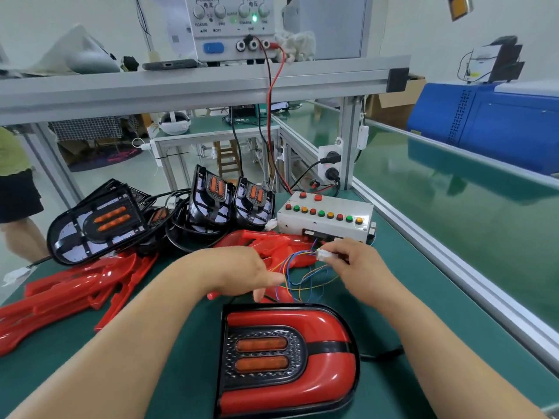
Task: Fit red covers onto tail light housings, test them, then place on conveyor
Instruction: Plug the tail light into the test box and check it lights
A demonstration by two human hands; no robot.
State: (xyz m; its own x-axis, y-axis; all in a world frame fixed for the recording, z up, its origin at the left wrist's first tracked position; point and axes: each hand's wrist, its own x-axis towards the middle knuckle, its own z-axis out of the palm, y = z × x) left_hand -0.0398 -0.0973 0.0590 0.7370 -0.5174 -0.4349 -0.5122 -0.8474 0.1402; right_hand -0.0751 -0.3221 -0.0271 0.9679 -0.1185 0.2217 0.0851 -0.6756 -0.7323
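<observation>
At the lower left of the frame lies a heap of loose red covers point(75, 294), glossy moulded shells that look light, stiff and slippery. Just above them, at centre left, bare housings point(96, 225) lie and lean against one another, their black cables tangled between them.

Towards the middle, the left hand point(242, 273) hovers over the green mat with its fingers loosely bent down near the thin coloured wires point(302, 276). I cannot tell whether it pinches one of them or holds nothing.

Below the hands, at bottom centre, the assembled tail light point(287, 358) lies flat, face up, red cover already on, with a black cable leading off its right side. It is probably light, rigid plastic with a shiny face that marks easily. The black rim along the long edges looks the safest hold, not the cable.

Right of centre, the right hand point(360, 264) pinches a small white connector point(323, 255) between thumb and fingertips, just in front of the test box point(326, 216). The wires are fine and likely fragile, so pressure belongs on the plug body.

The green conveyor point(469, 222) runs along the right side, beyond an aluminium rail.
</observation>
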